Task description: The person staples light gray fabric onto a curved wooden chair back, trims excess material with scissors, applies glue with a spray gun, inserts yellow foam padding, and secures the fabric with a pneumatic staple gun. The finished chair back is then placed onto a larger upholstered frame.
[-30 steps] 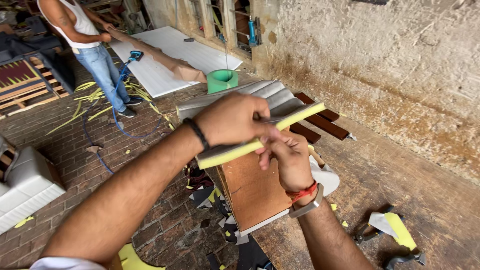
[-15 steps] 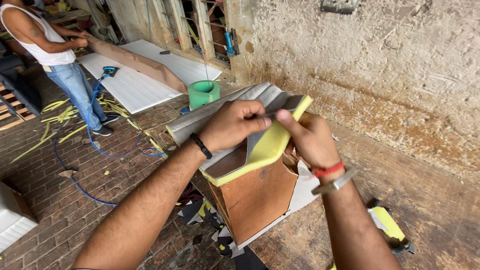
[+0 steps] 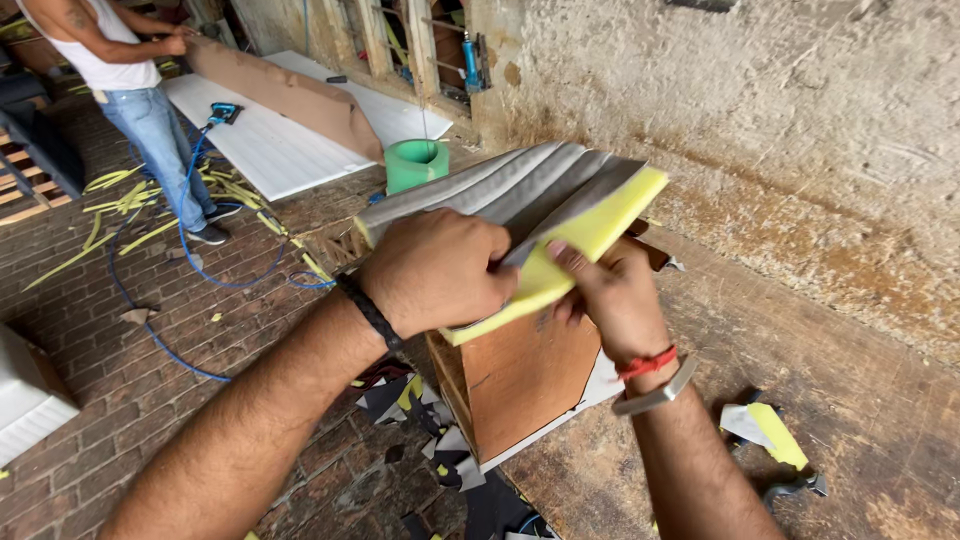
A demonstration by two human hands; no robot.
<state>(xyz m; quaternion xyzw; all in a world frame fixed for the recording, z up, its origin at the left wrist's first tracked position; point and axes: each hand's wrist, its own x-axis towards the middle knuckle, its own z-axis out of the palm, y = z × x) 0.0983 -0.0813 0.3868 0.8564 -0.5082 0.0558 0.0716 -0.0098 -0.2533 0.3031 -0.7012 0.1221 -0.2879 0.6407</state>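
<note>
Your left hand (image 3: 440, 275) lies knuckles-up over the near end of the grey ribbed upholstery cover (image 3: 500, 190), fingers curled down and gripping it against the yellow foam pad (image 3: 575, 250) beneath. Your right hand (image 3: 610, 295) comes in from the other side and pinches the foam's edge between thumb and fingers, just beside the left, so both hands are closed on the same padded piece. That piece sits tilted above the open brown wooden box (image 3: 520, 370), its far end reaching toward the rough plaster wall (image 3: 800, 150); whether it rests on the box rim or is only held over it, you cannot tell from here.

The step in hand looks like fitting the cover to the foam at this near corner. The next move seems to call for an even pull, with the left holding the fabric flat while the right keeps foam and cover edges lined up.

Fabric and foam scraps (image 3: 420, 420) lie on the brick floor (image 3: 150, 350) below. Well apart, another person (image 3: 130, 80) handles a long brown board (image 3: 290, 95) near a green bucket (image 3: 417, 163).
</note>
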